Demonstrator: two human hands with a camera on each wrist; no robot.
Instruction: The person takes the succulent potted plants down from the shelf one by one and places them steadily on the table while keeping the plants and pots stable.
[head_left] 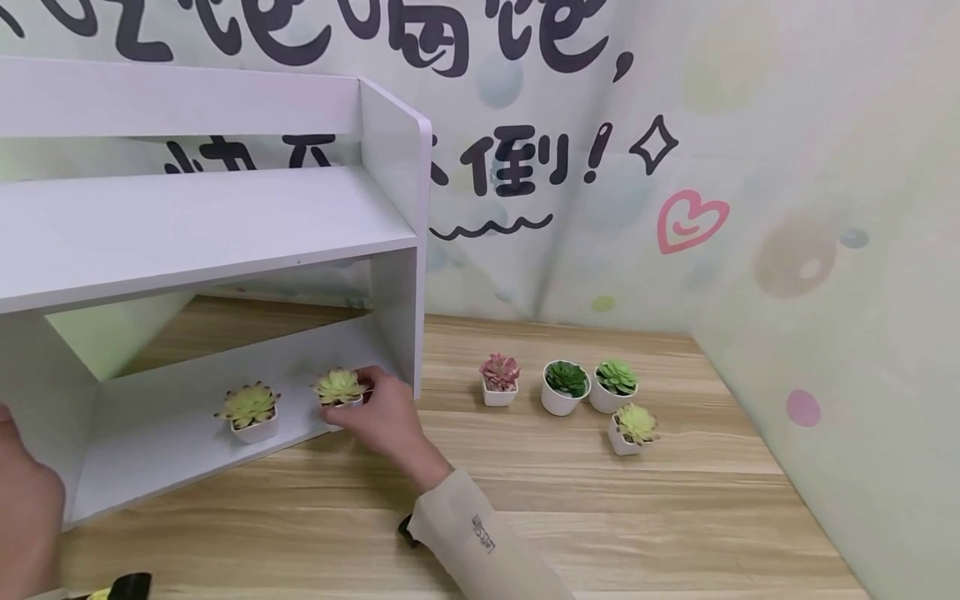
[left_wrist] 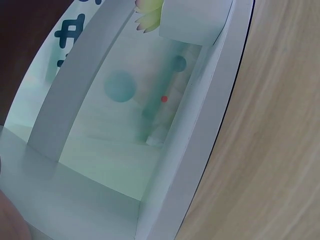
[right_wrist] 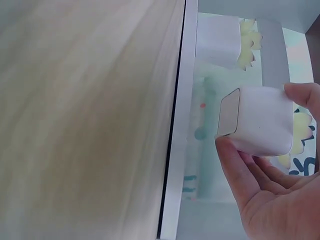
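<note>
On the table (head_left: 600, 517) stands a white shelf (head_left: 210, 221). The left hand (head_left: 26, 508) is beside it; whether it grips cannot be told. The right hand (head_left: 388, 418) grasps a potted yellow-green succulent (head_left: 340, 387), lifted above the lower board (head_left: 172, 425).

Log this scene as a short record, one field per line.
Right hand: holds pale succulent in square white pot above lower board
Left hand: at head view's left edge, grip unclear
Lower board: bears second pale succulent
Wood-grain table, right of white shelf: red succulent, dark green succulent, bright green succulent, third pale succulent
</note>
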